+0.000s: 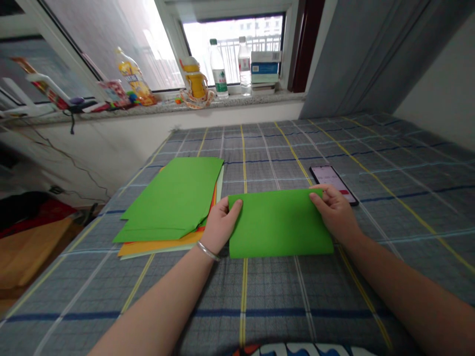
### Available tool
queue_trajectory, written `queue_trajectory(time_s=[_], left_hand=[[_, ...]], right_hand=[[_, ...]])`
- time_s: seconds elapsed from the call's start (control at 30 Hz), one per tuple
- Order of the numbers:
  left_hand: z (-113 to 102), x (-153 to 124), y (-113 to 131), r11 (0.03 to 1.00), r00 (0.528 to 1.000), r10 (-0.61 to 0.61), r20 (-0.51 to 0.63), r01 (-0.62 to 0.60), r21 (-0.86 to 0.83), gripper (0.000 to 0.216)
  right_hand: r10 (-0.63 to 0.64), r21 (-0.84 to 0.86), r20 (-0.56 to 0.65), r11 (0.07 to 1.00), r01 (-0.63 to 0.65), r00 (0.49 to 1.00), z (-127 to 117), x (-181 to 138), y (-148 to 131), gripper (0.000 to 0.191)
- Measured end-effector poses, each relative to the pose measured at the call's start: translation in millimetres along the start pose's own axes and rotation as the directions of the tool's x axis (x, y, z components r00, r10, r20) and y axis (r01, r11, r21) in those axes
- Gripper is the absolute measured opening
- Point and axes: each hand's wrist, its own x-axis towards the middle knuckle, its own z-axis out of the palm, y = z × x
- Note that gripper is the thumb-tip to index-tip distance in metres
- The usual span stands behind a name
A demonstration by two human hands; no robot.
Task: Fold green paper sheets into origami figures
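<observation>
Bedspread (404, 207) — grey woven plaid — fills the view; water bottles (218, 69) stand on the granite windowsill (237, 101) at twelve o'clock. Stacked coloured paper (168, 207) lies at ten o'clock. Centred, a matte green paper sheet (280, 222) is held flat, left hand (220, 225) and right hand (336, 212) half-open, each gripping a side edge between thumb and fingers — smartphone (334, 184) just past the right hand, at one o'clock.
</observation>
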Motion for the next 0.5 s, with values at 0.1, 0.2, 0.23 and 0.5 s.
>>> queue_trajectory(time_s=[0.1, 0.2, 0.23, 0.5], left_hand=[[1.1, 1.2, -1.8, 0.997, 0.998, 0.06, -0.018, -0.059, 0.058, 0.032], [1.5, 2.1, -3.0, 0.992, 0.993, 0.113, -0.024, -0.111, 0.067, 0.033], [1.3, 2.1, -3.3, 0.987, 0.989, 0.141, -0.035, -0.137, 0.082, 0.034], [-0.8, 3.2, -6.9, 0.946, 0.958, 0.284, -0.05, -0.271, 0.18, 0.028]], right_hand=[[-0.063, -0.026, -0.002, 0.998, 0.063, 0.998, -1.7, 0.6, 0.7, 0.036], [-0.096, -0.093, 0.0, 0.991, 0.095, 0.995, -3.1, 1.1, 2.9, 0.032], [-0.101, -0.113, -0.005, 0.989, 0.1, 0.995, -3.4, 1.2, 3.9, 0.029], [-0.089, -0.1, -0.011, 0.991, 0.088, 0.996, -2.1, 0.5, 8.6, 0.022]])
